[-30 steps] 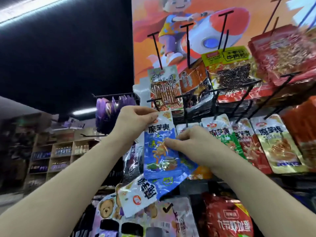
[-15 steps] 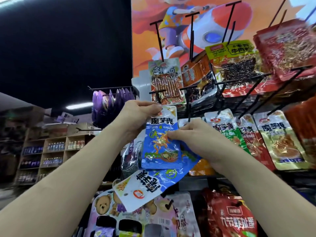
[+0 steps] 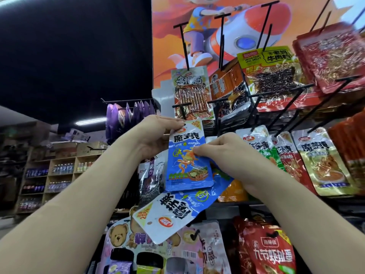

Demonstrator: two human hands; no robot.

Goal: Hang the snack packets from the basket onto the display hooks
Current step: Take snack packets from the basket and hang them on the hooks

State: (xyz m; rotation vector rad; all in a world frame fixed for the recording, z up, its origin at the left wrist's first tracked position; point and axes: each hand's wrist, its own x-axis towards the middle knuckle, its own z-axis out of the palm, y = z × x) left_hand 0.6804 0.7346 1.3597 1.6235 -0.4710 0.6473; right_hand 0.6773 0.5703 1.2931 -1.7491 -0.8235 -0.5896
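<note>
Left hand (image 3: 158, 135) pinches blue packet (image 3: 187, 165) top, now nearer hook (image 3: 183, 112) at 12 o'clock; right hand (image 3: 227, 153) pinches packet's 3 o'clock edge.

We face an orange display board (image 3: 167, 56) studded with black hooks (image 3: 183, 46). From its top row hang a brown striped packet (image 3: 190, 93), an orange packet (image 3: 227, 84), a yellow-labelled packet (image 3: 270, 72) and a stack of red packets (image 3: 331, 56). On the row below, a green packet (image 3: 262, 147), a red-and-silver packet (image 3: 292, 163) and a gold packet (image 3: 322, 161) hang side by side. Lowest, we see bear-printed packets (image 3: 118, 236) and a dark red packet (image 3: 270, 252).
</note>
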